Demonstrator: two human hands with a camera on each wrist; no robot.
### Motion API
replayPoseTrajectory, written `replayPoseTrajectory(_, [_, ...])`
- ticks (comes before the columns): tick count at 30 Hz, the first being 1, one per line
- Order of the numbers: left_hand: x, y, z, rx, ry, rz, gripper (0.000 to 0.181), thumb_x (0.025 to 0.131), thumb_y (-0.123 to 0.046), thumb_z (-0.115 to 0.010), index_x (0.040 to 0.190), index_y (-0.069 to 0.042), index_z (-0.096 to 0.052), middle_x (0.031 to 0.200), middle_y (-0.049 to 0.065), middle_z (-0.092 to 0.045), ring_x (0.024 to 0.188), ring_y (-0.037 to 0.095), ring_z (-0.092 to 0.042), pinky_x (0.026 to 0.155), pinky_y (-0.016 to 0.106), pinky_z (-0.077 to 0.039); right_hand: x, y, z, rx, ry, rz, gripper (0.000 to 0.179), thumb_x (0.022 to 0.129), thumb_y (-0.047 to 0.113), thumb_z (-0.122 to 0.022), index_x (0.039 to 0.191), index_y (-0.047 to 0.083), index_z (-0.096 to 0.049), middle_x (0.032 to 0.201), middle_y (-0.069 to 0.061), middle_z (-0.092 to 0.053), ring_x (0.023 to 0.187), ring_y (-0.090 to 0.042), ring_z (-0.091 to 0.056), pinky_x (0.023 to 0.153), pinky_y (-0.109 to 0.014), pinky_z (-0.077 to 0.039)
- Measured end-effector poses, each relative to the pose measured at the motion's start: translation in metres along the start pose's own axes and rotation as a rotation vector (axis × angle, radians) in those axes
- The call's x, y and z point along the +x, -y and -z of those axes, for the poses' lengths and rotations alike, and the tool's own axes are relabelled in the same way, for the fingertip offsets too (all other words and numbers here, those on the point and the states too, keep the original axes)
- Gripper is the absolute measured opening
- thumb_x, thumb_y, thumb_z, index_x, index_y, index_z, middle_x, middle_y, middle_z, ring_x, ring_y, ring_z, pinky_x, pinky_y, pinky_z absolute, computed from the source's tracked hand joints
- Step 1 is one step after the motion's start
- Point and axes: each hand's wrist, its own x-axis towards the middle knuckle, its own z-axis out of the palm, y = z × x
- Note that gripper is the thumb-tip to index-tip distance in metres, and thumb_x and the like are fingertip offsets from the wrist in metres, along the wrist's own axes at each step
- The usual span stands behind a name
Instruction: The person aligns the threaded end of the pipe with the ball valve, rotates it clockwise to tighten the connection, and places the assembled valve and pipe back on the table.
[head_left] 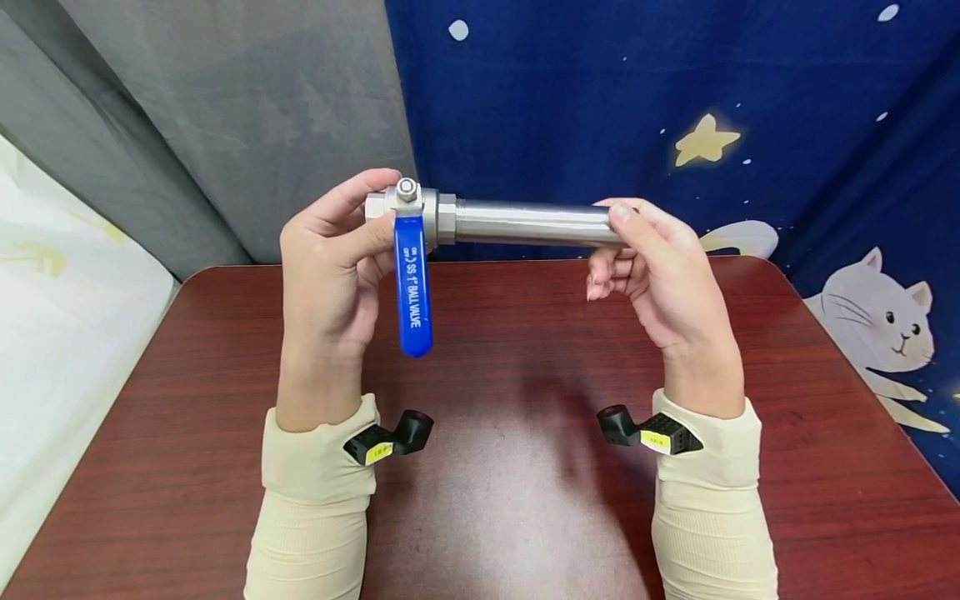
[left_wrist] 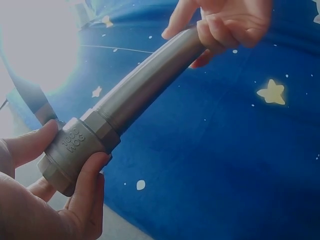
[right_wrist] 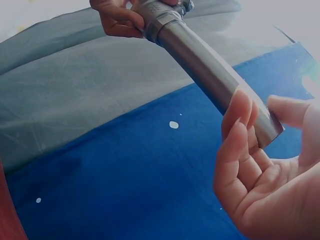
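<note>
A steel ball valve (head_left: 431, 218) with a blue lever handle (head_left: 414, 287) is held up above the table. My left hand (head_left: 326, 267) grips the valve body, its thumb by the base of the handle. Raised letters show on the valve body (left_wrist: 75, 145) in the left wrist view. A straight metal pipe (head_left: 532, 223) runs from the valve's hex end to the right, the two joined in one line. My right hand (head_left: 667, 267) pinches the pipe's far end between thumb and fingers. The pipe's open end shows beside the right palm in the right wrist view.
A dark red wooden table (head_left: 510, 483) lies below both hands. Behind it hang a grey curtain (head_left: 247, 108) and a blue curtain (head_left: 555, 100) with stars and a cat. White cloth (head_left: 67, 292) is at the left. Small black cameras sit on both wrists.
</note>
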Motion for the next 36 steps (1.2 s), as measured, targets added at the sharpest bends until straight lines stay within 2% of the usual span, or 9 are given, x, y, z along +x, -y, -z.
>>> replayPoseTrajectory(2, [-0.0001,0.0003,-0.0002,0.0,-0.001,0.001,0.028,0.076,0.015,-0.071,0.102,0.005,-0.072,0.091,0.017,-0.064,0.076,0.023,-0.062,0.057,0.025,-0.057,-0.0008,0.0008,0.0005,0.044,0.029,0.013,0.018,0.099,0.008,-0.053,0.113,0.0,-0.058,0.062,-0.01,-0.064,0.05,-0.016,-0.062,0.052,-0.028,-0.055])
replayPoseTrajectory(5, [0.0,0.0005,-0.0001,-0.001,-0.01,0.001,0.028,0.076,0.016,-0.071,0.102,0.005,-0.072,0.091,0.017,-0.064,0.075,0.023,-0.062,0.057,0.026,-0.057,-0.0016,0.0015,0.0014,0.076,0.07,0.022,0.023,0.097,-0.001,-0.048,0.119,-0.001,-0.054,0.064,-0.011,-0.063,0.052,-0.017,-0.063,0.053,-0.028,-0.056])
replayPoseTrajectory(9, [0.0003,0.0007,0.0002,0.004,-0.019,-0.001,0.027,0.077,0.016,-0.07,0.102,0.005,-0.072,0.09,0.017,-0.063,0.074,0.023,-0.062,0.056,0.025,-0.057,-0.002,0.0012,0.003,0.065,0.088,0.025,0.02,0.097,-0.002,-0.048,0.115,-0.002,-0.054,0.062,-0.01,-0.063,0.051,-0.016,-0.062,0.053,-0.029,-0.056])
replayPoseTrajectory(15, [0.0002,0.0012,0.0004,-0.003,-0.008,0.009,0.026,0.079,0.014,-0.069,0.104,0.008,-0.07,0.088,0.016,-0.064,0.065,0.021,-0.063,0.056,0.027,-0.057,-0.0022,0.0003,0.0051,-0.019,0.054,0.018,0.014,0.099,0.006,-0.051,0.109,-0.001,-0.057,0.056,-0.008,-0.06,0.046,-0.016,-0.058,0.048,-0.028,-0.054])
replayPoseTrajectory(18, [0.0002,0.0019,0.0004,-0.001,-0.012,0.015,0.026,0.079,0.014,-0.069,0.104,0.008,-0.07,0.085,0.015,-0.063,0.056,0.019,-0.059,0.049,0.022,-0.05,-0.0021,-0.0001,0.0049,-0.053,0.038,0.01,0.013,0.1,0.01,-0.051,0.107,0.001,-0.059,0.055,-0.007,-0.059,0.044,-0.016,-0.057,0.047,-0.027,-0.053])
replayPoseTrajectory(22, [0.0002,0.0026,0.0007,-0.004,-0.015,0.017,0.026,0.079,0.015,-0.067,0.104,0.008,-0.07,0.083,0.015,-0.062,0.052,0.017,-0.052,0.043,0.019,-0.042,-0.0019,-0.0006,0.0045,-0.087,0.026,0.01,0.014,0.101,0.013,-0.052,0.102,0.002,-0.059,0.053,-0.007,-0.058,0.043,-0.016,-0.057,0.046,-0.027,-0.052])
replayPoseTrajectory(29, [-0.0003,0.0027,0.0011,0.015,-0.004,0.017,0.026,0.08,0.013,-0.069,0.105,0.007,-0.07,0.088,0.017,-0.065,0.061,0.021,-0.063,0.057,0.028,-0.058,-0.0005,-0.001,0.0045,-0.095,0.004,0.008,0.017,0.099,0.018,-0.056,0.095,0.002,-0.057,0.052,-0.007,-0.057,0.043,-0.016,-0.055,0.045,-0.027,-0.05])
replayPoseTrajectory(33, [0.0002,0.0031,0.0017,0.032,0.018,0.022,0.027,0.079,0.013,-0.07,0.105,0.006,-0.07,0.09,0.017,-0.063,0.069,0.023,-0.064,0.061,0.031,-0.06,-0.0002,-0.0004,0.0052,-0.077,-0.012,-0.008,0.018,0.098,0.019,-0.058,0.095,0.002,-0.057,0.053,-0.006,-0.057,0.044,-0.015,-0.055,0.045,-0.026,-0.05])
replayPoseTrajectory(36, [0.0008,0.0042,0.0017,0.058,0.047,0.023,0.026,0.079,0.014,-0.069,0.103,0.005,-0.07,0.092,0.016,-0.063,0.073,0.022,-0.063,0.06,0.028,-0.059,-0.0005,0.0001,0.0065,-0.067,-0.024,-0.021,0.017,0.099,0.019,-0.058,0.094,0.003,-0.057,0.053,-0.006,-0.057,0.045,-0.014,-0.055,0.046,-0.026,-0.051])
